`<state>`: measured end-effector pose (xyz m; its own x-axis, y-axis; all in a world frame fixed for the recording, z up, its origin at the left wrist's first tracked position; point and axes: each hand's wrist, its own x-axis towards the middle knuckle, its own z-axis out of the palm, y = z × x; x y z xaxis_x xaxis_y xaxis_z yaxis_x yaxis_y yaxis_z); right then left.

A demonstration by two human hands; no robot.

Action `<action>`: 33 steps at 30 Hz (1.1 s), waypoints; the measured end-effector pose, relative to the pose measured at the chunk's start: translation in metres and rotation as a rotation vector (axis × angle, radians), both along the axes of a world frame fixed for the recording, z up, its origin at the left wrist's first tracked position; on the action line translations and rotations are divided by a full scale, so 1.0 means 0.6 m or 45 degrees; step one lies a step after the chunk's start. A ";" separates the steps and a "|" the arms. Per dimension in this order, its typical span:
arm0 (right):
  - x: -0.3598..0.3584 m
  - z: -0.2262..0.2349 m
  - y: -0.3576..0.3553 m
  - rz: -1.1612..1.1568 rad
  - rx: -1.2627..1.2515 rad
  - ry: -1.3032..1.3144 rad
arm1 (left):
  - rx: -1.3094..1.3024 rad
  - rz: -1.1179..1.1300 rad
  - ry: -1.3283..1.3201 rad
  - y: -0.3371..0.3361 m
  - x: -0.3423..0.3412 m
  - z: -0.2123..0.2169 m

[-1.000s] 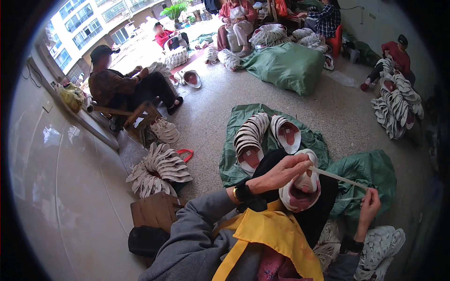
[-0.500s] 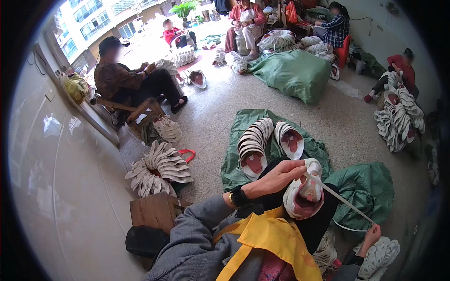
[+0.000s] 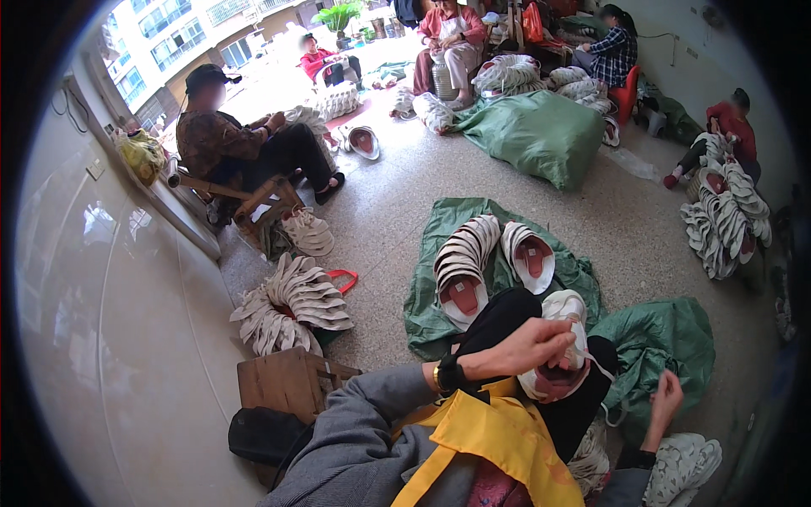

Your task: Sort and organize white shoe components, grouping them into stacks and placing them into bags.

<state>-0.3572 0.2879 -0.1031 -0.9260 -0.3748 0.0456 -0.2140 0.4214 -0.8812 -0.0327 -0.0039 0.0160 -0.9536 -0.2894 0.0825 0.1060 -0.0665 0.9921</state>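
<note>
A white and pink shoe (image 3: 564, 306) rests on my lap, its toe pointing away and its pink-lined opening facing me. Over its tongue, my left hand (image 3: 528, 346) is closed in a pinch on the white shoelace; the pinched part is mostly hidden by the fingers. From the shoe's right side a loose length of shoelace (image 3: 601, 369) droops in a curve over my dark trouser leg. My right hand (image 3: 667, 395) is off to the right, raised above the green sack cloth, fingers loosely apart and apparently holding nothing.
Ahead, nested shoe uppers (image 3: 465, 253) lie on a green sheet (image 3: 422, 313). A ring of uppers (image 3: 291, 304) sits left by a wooden stool (image 3: 274, 380). More pale uppers (image 3: 683, 469) are at lower right. A bulging green sack (image 3: 532, 139) and several seated people are farther off.
The shoelace that was stretched taut between my hands now hangs slack by the shoe. My right hand has let it go and risen slightly; my left hand has moved down over the tongue.
</note>
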 end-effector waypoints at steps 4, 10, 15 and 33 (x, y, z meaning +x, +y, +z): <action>0.170 0.176 -0.145 0.525 -0.333 -0.031 | -0.505 0.078 0.097 0.033 -0.032 -0.009; 0.286 0.232 -0.202 0.923 -0.412 -0.391 | -0.660 0.110 0.148 0.044 -0.032 -0.004; 0.282 0.212 -0.189 0.978 -0.304 -0.322 | -0.713 0.092 0.167 0.043 -0.028 -0.012; 0.284 0.206 -0.201 1.010 -0.258 -0.399 | -0.665 0.067 0.117 0.044 -0.034 -0.032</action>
<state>-0.1867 0.1675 0.0206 -0.3764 -0.9259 -0.0315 -0.1134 0.0798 -0.9903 -0.0533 0.0223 -0.0031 -0.9210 -0.2345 0.3111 0.1842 0.4417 0.8780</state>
